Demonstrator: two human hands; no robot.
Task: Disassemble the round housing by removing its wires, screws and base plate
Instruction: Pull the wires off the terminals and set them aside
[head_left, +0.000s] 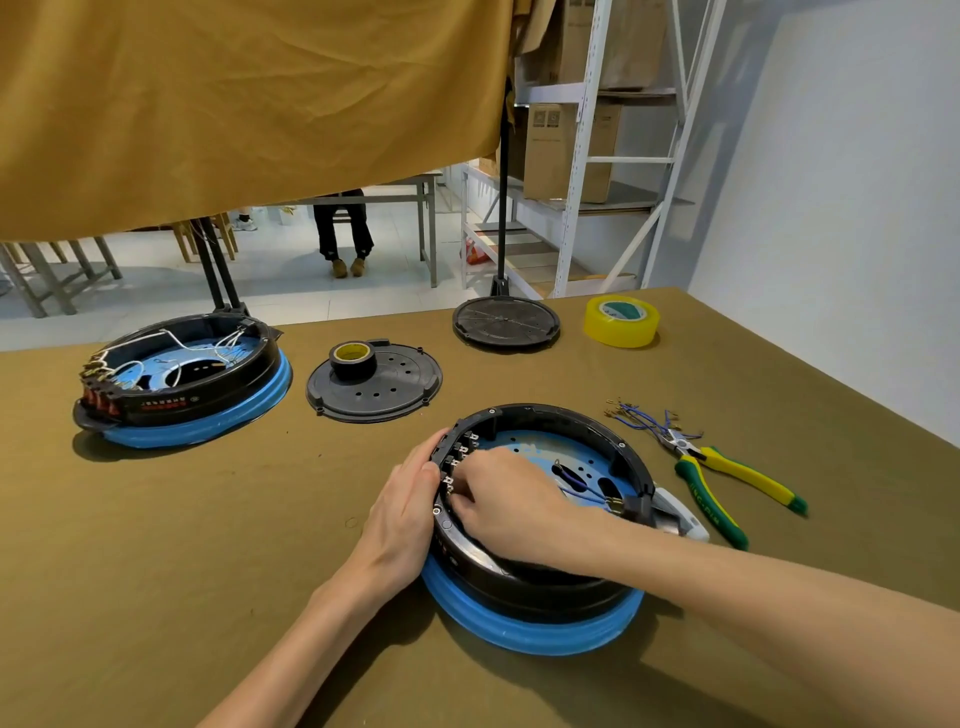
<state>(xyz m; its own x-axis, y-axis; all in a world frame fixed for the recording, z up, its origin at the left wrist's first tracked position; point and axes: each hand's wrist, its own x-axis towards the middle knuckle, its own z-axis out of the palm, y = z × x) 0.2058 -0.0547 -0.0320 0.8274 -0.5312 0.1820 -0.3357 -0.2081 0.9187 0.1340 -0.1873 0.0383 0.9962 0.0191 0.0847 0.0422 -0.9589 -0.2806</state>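
Note:
A round black housing (613, 441) on a blue ring sits on the table in front of me, open at the top. Inside it lies a blue base plate (540, 447) with holes and a blue wire (582, 492) running to a brass terminal. My left hand (402, 512) rests flat against the housing's outer left rim, beside a row of switch terminals. My right hand (501, 501) reaches inside the housing, its fingers curled at those terminals; what they pinch is hidden. A bundle of removed blue wires (641, 418) lies to the right.
Green-and-yellow pliers (727, 480) lie right of the housing. A second housing with white wires (182, 379) stands at far left. Two black cover plates (376, 384) (506, 321), one carrying black tape (353, 358), and a yellow tape roll (621, 320) sit behind.

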